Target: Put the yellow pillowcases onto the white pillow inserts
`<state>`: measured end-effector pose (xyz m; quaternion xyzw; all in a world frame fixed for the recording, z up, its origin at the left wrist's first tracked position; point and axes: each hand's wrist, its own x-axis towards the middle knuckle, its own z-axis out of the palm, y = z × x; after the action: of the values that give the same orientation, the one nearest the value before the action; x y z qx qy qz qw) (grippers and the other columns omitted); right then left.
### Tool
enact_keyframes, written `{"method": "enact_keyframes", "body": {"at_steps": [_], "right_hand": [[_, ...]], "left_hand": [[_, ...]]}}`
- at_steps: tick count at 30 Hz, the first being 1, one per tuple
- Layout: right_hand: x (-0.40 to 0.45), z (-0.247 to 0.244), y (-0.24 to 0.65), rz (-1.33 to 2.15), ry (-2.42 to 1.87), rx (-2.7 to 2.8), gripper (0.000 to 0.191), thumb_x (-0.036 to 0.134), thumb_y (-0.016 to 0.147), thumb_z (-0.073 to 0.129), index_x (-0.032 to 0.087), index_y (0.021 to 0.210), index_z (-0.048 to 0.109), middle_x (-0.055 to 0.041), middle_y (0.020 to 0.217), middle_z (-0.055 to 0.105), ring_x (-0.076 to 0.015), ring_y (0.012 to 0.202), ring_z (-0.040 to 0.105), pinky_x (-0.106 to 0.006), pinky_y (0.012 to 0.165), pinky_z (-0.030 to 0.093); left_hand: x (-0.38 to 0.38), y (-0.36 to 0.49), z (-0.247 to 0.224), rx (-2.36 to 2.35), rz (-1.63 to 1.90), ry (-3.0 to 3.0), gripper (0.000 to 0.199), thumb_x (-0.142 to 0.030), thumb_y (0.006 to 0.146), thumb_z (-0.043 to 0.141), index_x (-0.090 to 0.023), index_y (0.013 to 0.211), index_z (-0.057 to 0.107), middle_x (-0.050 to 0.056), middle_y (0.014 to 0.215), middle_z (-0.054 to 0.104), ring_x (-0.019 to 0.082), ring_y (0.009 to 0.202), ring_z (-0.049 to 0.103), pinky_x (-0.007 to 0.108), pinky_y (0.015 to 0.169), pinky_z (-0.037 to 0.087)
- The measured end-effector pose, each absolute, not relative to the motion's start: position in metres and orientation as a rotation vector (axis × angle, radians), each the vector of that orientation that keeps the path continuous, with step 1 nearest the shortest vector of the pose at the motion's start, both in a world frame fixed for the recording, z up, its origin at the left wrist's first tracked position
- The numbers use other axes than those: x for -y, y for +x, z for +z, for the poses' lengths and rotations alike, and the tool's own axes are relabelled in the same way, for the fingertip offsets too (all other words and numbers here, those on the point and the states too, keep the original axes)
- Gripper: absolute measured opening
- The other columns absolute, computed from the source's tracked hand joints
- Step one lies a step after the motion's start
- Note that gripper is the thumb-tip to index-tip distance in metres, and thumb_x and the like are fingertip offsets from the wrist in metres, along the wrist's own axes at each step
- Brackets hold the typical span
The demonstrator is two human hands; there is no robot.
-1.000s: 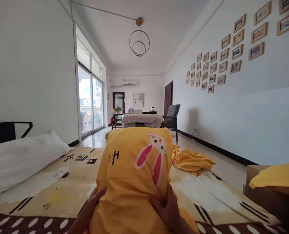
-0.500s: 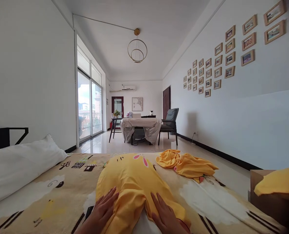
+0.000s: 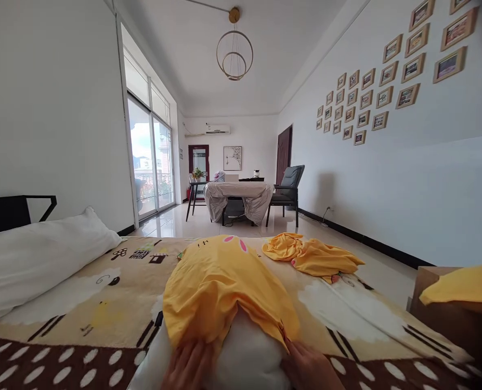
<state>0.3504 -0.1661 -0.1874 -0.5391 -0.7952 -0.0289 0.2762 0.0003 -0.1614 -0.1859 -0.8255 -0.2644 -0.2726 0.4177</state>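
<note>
A yellow pillowcase (image 3: 225,281) with pink rabbit-ear marks covers the far part of a white pillow (image 3: 251,352) in front of me. The pillow's bare near end shows below the case's arched opening. At the left side of that opening, my left hand (image 3: 190,364) has its fingers curled on the hem, fingertips partly hidden. My right hand (image 3: 308,364) is closed on the hem's right corner, pulling it taut. Both hands lie near the bottom of the view. Pillow and case rest on a beige patterned blanket (image 3: 139,292).
A crumpled yellow cloth (image 3: 318,257) lies at the bed's far right. Another white pillow (image 3: 41,260) is on the left. A cardboard box (image 3: 423,281) with yellow fabric (image 3: 464,287) stands at right. Beyond the bed are a covered table (image 3: 241,189) and a chair (image 3: 290,187).
Both hands have moved from lying flat on the case back toward me and closed on its hem. More of the white pillow shows. The view has tilted downward.
</note>
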Motion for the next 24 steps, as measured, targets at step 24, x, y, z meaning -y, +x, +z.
{"method": "enact_keyframes", "body": {"at_steps": [24], "right_hand": [[0.201, -0.147, 0.357, -0.309, -1.401, 2.065, 0.042, 0.017, 0.067, 0.045, 0.023, 0.104, 0.063, -0.0081, 0.096, 0.071, -0.0223, 0.07, 0.066, -0.026, 0.053, 0.044]], "left_hand": [[0.211, -0.07, -0.045, 1.137, -1.418, -2.191, 0.018, -0.016, 0.07, 0.041, -0.023, 0.058, 0.052, 0.001, 0.053, 0.053, 0.016, 0.05, 0.051, 0.025, 0.049, 0.04]]}}
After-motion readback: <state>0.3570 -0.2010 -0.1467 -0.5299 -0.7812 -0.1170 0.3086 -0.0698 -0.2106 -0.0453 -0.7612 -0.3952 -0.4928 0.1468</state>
